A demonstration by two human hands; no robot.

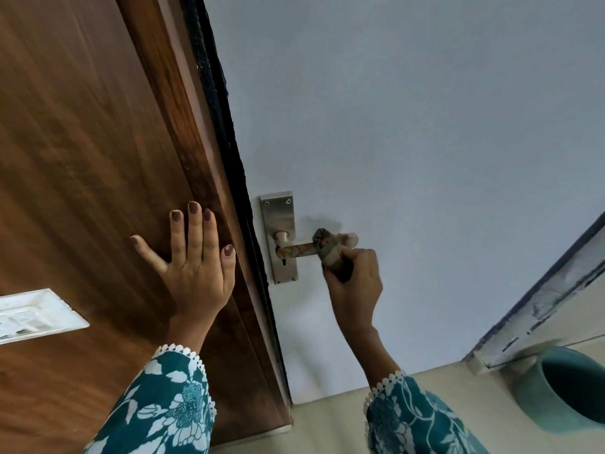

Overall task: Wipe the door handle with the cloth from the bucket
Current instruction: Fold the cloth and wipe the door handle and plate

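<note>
Right hand (355, 283): fist closed around a bunched, grey-brown woven cloth (329, 253), thumb side up. The cloth is pressed around the outer part of the metal lever door handle (301, 249), directly above the knuckles; a dark tuft of cloth sticks up over the lever. The bare, yellow-marbled stretch of lever runs from the fist toward the left hand's side, ending at the rectangular brushed-steel backplate (280, 217) with two screws at top and a keyhole below the spindle. The lever's pale rounded tip shows just past the cloth on the far side of the fist.

The plate is mounted on a pale blue-grey painted door (409, 126).

Left hand (193, 257): open, fingers spread and flat against the brown wood-grain panel (82, 142), holding nothing; nails dark-polished. Well apart from the handle, across the black door edge.

Teal round bucket (556, 391): below and to the outside of the right forearm, on the beige floor (327, 427); interior dark, contents not discernible.

White rectangular switch plate (32, 314): below the left hand, outward of its thumb. No legible writing anywhere.

Both sleeves teal with white floral print.
</note>
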